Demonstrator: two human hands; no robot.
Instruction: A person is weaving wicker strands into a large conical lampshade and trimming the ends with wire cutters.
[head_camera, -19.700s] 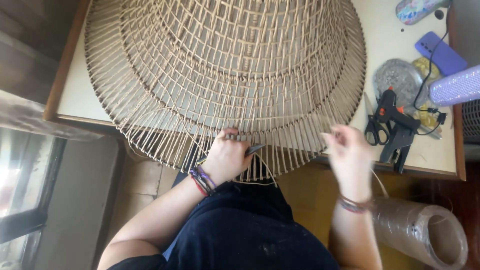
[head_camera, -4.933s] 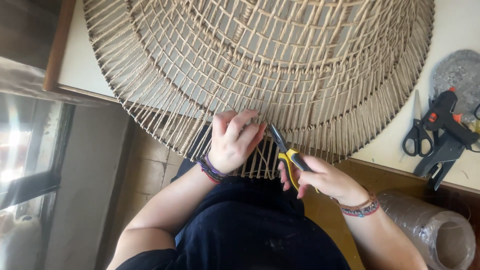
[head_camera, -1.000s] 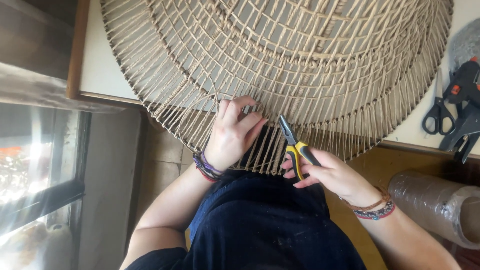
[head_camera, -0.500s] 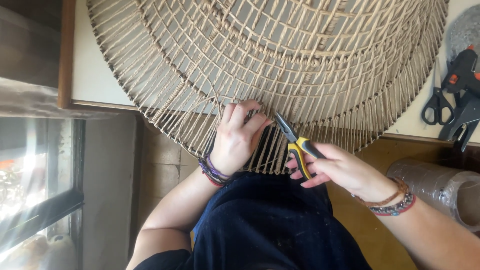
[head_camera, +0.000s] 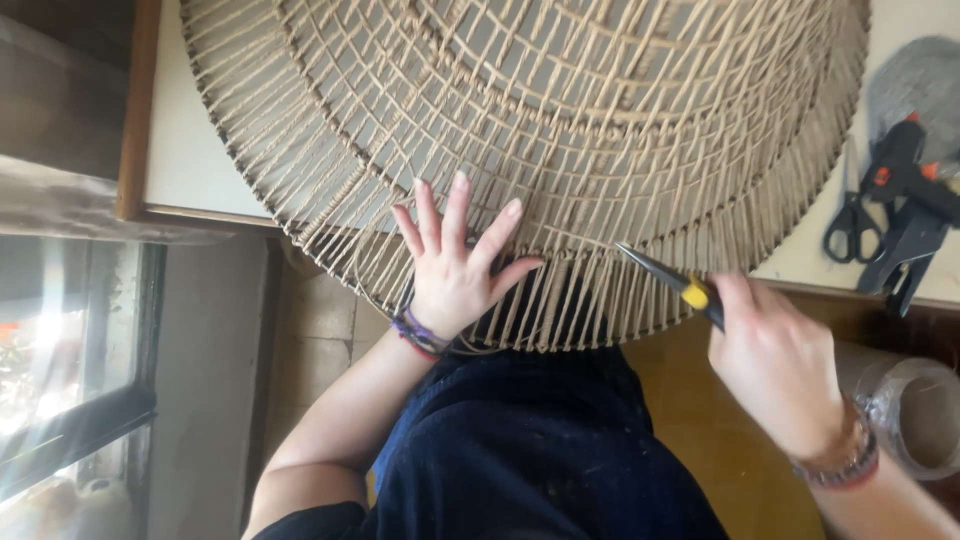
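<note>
Wicker frame (head_camera: 560, 130) overhangs the table (head_camera: 205, 190) edge; left hand (head_camera: 455, 270) lies on it, fingers spread. Right hand (head_camera: 775, 365) grips yellow-handled pliers (head_camera: 670, 280), tips closed at the rim. Seemingly mid-weave; next needs a precise strand pinch.

Cut off and hidden parts

Woven rattan shade (head_camera: 560, 130) runs past the top edge; right hand (head_camera: 780, 365) hides the pliers' (head_camera: 668, 280) handles.

Our large round woven rattan frame (head_camera: 560, 130): pale tan, open lattice, lying flat, near rim overhanging table edge. Our yellow-handled pliers (head_camera: 672, 283): pointing at rim spokes.
</note>
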